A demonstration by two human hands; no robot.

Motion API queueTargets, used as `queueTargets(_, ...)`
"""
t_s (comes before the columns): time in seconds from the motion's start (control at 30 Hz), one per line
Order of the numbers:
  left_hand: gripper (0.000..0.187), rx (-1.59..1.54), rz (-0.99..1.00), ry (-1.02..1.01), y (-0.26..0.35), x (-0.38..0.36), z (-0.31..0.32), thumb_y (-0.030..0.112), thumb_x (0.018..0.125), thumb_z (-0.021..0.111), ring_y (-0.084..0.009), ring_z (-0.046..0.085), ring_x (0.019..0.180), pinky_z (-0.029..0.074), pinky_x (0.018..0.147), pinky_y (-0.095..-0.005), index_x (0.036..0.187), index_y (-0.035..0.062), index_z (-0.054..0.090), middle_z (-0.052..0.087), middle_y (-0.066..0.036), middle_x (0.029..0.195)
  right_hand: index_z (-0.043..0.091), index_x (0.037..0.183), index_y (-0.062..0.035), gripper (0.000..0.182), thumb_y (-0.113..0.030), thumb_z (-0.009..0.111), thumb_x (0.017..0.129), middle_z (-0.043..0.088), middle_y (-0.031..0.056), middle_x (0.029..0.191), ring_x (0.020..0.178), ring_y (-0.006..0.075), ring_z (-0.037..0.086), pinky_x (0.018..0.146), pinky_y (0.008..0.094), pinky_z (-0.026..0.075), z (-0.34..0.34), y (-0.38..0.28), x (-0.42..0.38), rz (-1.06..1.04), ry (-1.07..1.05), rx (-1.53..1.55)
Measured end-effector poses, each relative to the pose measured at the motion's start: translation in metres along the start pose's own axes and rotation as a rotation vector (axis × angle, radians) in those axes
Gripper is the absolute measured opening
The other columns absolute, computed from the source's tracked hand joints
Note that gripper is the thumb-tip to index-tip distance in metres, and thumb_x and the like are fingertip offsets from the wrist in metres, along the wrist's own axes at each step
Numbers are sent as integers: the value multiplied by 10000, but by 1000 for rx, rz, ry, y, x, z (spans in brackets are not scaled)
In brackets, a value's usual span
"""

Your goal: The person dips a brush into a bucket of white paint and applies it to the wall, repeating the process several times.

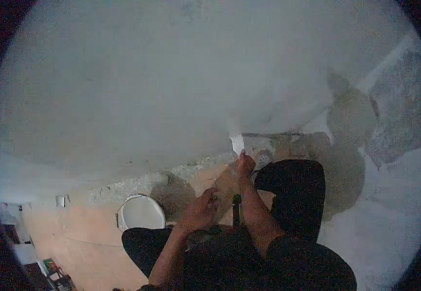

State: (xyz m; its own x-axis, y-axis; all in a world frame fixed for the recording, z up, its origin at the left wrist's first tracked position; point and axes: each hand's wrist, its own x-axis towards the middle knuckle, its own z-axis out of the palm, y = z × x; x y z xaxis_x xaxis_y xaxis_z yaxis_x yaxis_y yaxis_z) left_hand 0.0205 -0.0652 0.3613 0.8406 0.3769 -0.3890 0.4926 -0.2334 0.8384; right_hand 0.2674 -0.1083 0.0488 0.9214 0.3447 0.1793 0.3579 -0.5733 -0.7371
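Note:
My right hand (pixel 245 165) reaches up to the foot of the white plastered wall (pixel 171 87), fingers closed just under a small white blade-like piece (pixel 237 143) pressed to the wall's lower edge. Lower down and nearer to me, my left hand (pixel 202 208) is curled with its fingers bent; whether it holds anything is too dim to tell. A dark upright handle (pixel 236 211) shows between my forearms. My knees in dark trousers (pixel 295 194) fill the bottom of the view.
A white bucket (pixel 140 213) stands on the tan floor (pixel 75 237) to the left of my legs. Rough bare patches (pixel 399 106) show on the wall at the right. Small clutter (pixel 53 269) lies at the bottom left.

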Motion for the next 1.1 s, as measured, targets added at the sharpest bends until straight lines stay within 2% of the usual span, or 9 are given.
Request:
queueTargets(0.13,501,-135,-24,-28,18,-2,-4,151,851,573,-328,573,1068,464,878,-409,1306,88,374,576,-164,1168,544,603,-11,416,-322,617,869,449,-12,532,464,126,432,441,283,340,-61,-72,13,449,7,882)
queueTargets(0.23,449,-150,-42,-52,10,2,-3,158,885,543,-308,575,1069,467,874,-397,1295,84,376,577,-146,1161,550,675,1,398,-339,614,872,498,17,609,518,130,470,448,274,367,-10,-17,27,-82,236,497)
queueTargets(0.33,405,-112,-129,-65,9,8,4,172,920,508,-281,571,1080,466,880,-388,1292,86,373,575,-129,1156,557,734,0,373,-339,606,879,527,39,657,560,147,509,451,286,395,23,26,29,51,-65,783)
queueTargets(0.37,385,-114,-187,-71,10,10,5,184,937,487,-269,570,1083,465,885,-385,1293,88,372,575,-122,1153,563,717,-15,433,-405,542,903,540,52,646,555,158,537,450,302,417,-14,-21,36,591,-190,698)
queueTargets(0.47,377,-76,-121,-64,21,12,4,215,946,473,-270,577,1073,467,886,-388,1291,96,381,584,-125,1143,572,727,-8,523,-483,459,917,577,75,671,573,186,573,478,322,441,-37,-25,37,121,-343,328)
queueTargets(0.6,373,-151,-6,-40,15,13,8,252,958,444,-274,584,1058,467,877,-391,1290,93,387,587,-132,1139,586,733,-1,600,-531,379,924,614,102,727,593,215,590,538,371,465,6,14,30,468,-599,166)
queueTargets(0.8,381,51,-144,-82,5,24,15,244,963,441,-274,570,1073,457,888,-379,1288,53,391,572,-161,1144,656,764,5,636,-541,366,914,608,152,629,606,286,610,654,414,491,59,93,-13,-538,-200,-549)
queueTargets(0.87,372,20,-75,-51,9,24,14,238,959,453,-280,584,1048,464,874,-381,1278,53,401,586,-164,1124,662,774,34,621,-504,384,914,637,190,710,702,321,632,711,444,492,-32,-42,24,426,-405,-171)
queueTargets(1.1,383,-156,-26,1,15,11,3,206,927,532,-215,585,1029,463,897,-367,1271,72,431,602,-123,1092,662,753,51,539,-454,507,863,648,224,769,727,380,624,684,482,465,-107,-132,60,564,-337,-36)
